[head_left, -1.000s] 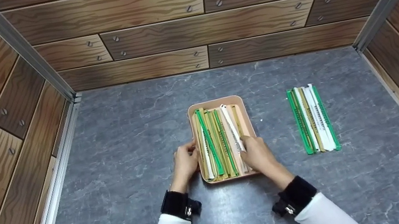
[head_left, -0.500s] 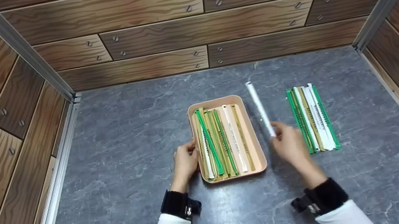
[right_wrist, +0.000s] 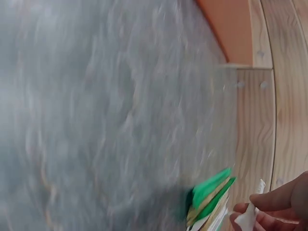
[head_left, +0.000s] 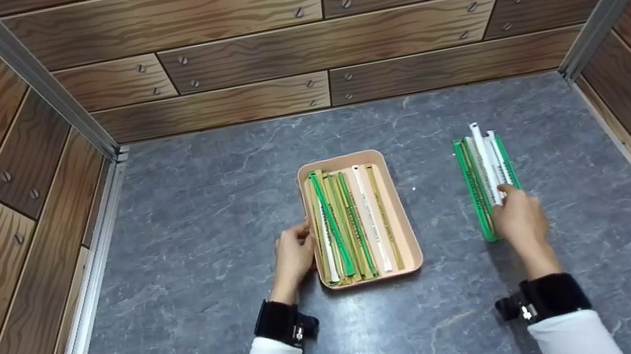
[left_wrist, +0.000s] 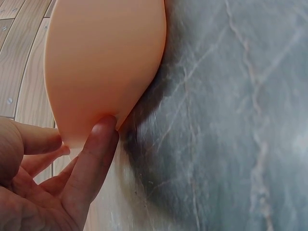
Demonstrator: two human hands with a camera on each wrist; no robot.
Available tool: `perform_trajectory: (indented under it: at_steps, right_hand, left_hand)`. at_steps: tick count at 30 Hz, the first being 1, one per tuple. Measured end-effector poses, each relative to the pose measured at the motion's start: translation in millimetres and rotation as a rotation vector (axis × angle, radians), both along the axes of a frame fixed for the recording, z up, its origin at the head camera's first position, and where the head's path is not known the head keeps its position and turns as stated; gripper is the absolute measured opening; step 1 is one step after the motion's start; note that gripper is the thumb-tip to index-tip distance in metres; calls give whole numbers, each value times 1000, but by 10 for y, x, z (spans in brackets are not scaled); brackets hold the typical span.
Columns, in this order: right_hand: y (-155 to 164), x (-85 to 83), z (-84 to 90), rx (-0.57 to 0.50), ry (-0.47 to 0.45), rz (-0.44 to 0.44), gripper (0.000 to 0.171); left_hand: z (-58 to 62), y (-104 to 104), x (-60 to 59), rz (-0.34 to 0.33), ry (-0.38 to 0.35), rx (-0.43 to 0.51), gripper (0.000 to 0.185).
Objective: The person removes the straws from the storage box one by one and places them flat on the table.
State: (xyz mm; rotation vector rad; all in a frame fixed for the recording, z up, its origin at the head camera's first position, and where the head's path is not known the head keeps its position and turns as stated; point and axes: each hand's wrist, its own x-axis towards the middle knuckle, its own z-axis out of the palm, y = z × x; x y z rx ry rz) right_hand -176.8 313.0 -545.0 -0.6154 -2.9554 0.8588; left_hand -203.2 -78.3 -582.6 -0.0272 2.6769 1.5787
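Note:
A peach tray (head_left: pixel 406 239) holds several long paper-wrapped straws in green, white and kraft brown. My left hand (head_left: pixel 293 254) grips its left side; in the left wrist view, fingertips (left_wrist: pixel 103 127) lie against the outer wall (left_wrist: pixel 106 57), near rim and base. To the right, my right hand (head_left: pixel 519 216) pinches a white wrapped straw (head_left: pixel 482 155) above a row of wrapped straws (head_left: pixel 472 195) on the tabletop. Hand and straw hide part of that row. The right wrist view shows the pinched straw's end (right_wrist: pixel 247 219) beside the row's green ends (right_wrist: pixel 211 187).
The dark grey marbled tabletop (head_left: pixel 201 222) is bordered by wood-patterned panels (head_left: pixel 250 56) at the back and both sides. Metal corner posts (head_left: pixel 50 87) stand at left and right. Marbled surface lies between the tray and the row of straws.
My right hand has taken a white wrapped straw out of the tray and carried it right, over the row. My left hand and the tray have stayed put.

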Motion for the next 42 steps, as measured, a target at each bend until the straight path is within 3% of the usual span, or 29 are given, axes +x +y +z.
perform_trajectory:
  at_steps: [7, 17, 23, 27, 31, 36, 39, 42]
  right_hand:
    - [155, -60, -65, 25, -117, 13, 47]
    - [175, -104, -83, 48, -160, -5, 47]
    - [152, -126, -69, 64, -153, -20, 49]
    - [30, -113, -58, 62, -52, 1, 46]
    - [-215, -72, -63, 46, 112, 112, 41]
    - [-642, -44, -86, 29, 259, 304, 33]
    - [-916, -33, -94, 16, 308, 394, 30]
    - [-1169, -9, -84, -43, 282, 476, 30]
  left_hand:
    - [2, 4, 1, 10, 0, -16, 39]
    - [-13, 1, 3, 2, 18, -9, 38]
    - [-13, -3, 2, 0, 12, -4, 39]
    - [-4, 0, 2, 7, -18, 3, 39]
    - [4, 4, 2, 16, -64, 27, 39]
    - [-1, 1, -4, 15, -39, 7, 38]
    - [-12, -4, -8, 6, 0, -13, 38]
    - [-18, -9, -6, -5, 32, -16, 38]
